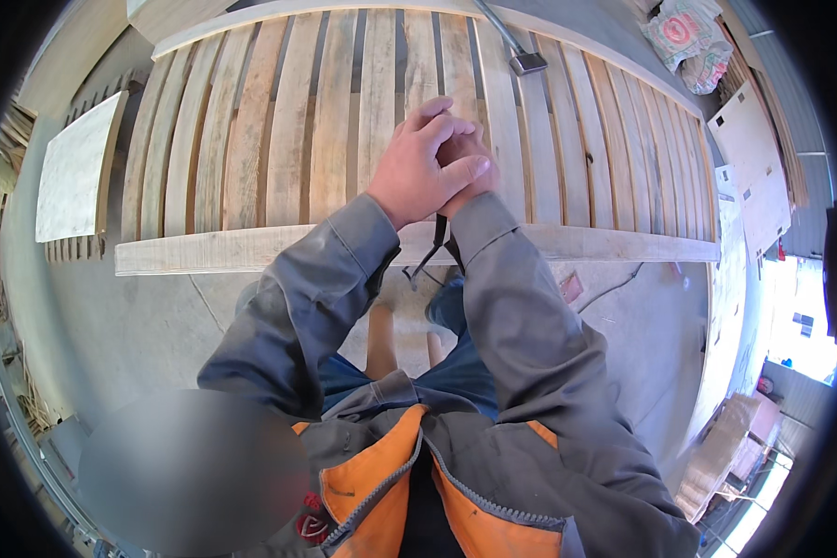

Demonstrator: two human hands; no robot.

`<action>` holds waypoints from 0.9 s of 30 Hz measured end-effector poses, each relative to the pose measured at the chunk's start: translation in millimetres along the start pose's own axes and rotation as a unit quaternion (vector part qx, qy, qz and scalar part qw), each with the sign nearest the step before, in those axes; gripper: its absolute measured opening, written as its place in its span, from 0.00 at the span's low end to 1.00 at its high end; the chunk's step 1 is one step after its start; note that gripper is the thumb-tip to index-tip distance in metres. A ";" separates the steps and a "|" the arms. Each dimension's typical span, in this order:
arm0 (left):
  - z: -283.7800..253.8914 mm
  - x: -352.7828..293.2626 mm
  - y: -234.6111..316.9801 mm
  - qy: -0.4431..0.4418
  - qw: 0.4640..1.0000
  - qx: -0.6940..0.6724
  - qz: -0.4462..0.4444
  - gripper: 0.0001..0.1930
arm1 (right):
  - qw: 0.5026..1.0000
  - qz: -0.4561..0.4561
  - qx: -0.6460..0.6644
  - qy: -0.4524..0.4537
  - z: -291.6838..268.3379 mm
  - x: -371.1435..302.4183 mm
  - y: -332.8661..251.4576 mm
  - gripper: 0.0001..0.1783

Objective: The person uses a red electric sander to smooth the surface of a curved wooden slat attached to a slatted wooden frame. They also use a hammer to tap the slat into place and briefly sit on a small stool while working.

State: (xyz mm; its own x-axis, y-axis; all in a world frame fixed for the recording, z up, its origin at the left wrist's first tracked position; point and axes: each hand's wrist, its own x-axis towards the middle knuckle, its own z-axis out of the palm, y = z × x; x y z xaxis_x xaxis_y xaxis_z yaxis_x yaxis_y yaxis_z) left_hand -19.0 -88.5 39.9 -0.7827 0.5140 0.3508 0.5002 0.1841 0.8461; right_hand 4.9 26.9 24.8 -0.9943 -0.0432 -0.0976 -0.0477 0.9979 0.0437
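My left hand (pixel 417 174) and my right hand (pixel 480 175) are closed together above the slatted wooden frame (pixel 333 139). The left fingers and thumb fold over the right hand. Most of the right hand's fingers are hidden behind the left; the bit that shows is curled. Whether anything lies between the palms cannot be seen. Just below my wrists a thin black strap or cord (pixel 440 231) hangs down past the frame's near rail (pixel 298 244). Farther off, a metal rod tool with a dark rectangular block (pixel 528 63) at its end rests over the slats.
A pale board (pixel 79 172) stands left of the frame, above a row of wooden pieces. Whitish panels with small holes (pixel 753 167) lean at the right. A printed sack (pixel 688 42) lies at the far right. A cable (pixel 614 288) crosses the concrete floor (pixel 158 325).
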 end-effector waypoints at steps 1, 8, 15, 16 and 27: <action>-1.5 3.8 -6.4 -0.002 1.000 -0.007 0.006 0.25 | 0.999 0.015 0.028 0.014 1.4 4.0 -1.0 0.23; -10.1 52.3 -35.6 0.023 0.998 -0.048 0.023 0.22 | 0.999 0.047 0.025 -0.003 -13.8 56.9 9.0 0.24; -20.6 99.0 -59.8 0.034 0.997 -0.066 0.000 0.22 | 0.999 0.040 0.006 0.007 -5.9 115.1 24.7 0.30; -20.9 105.7 -62.0 0.032 0.996 -0.079 -0.006 0.22 | 0.999 0.048 0.014 0.016 -3.2 122.0 29.1 0.31; -23.9 162.8 -100.3 0.033 0.996 -0.078 -0.005 0.23 | 0.997 0.063 0.034 0.025 -14.4 181.4 48.0 0.46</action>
State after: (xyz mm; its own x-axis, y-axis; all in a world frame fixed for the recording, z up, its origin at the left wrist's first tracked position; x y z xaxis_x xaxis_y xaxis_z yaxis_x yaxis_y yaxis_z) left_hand -205.4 -43.3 21.7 -0.8121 0.4561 0.3638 0.4329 0.0530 0.8999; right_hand -179.1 66.3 23.5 -0.9956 0.0816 -0.0464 0.0824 0.9965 -0.0158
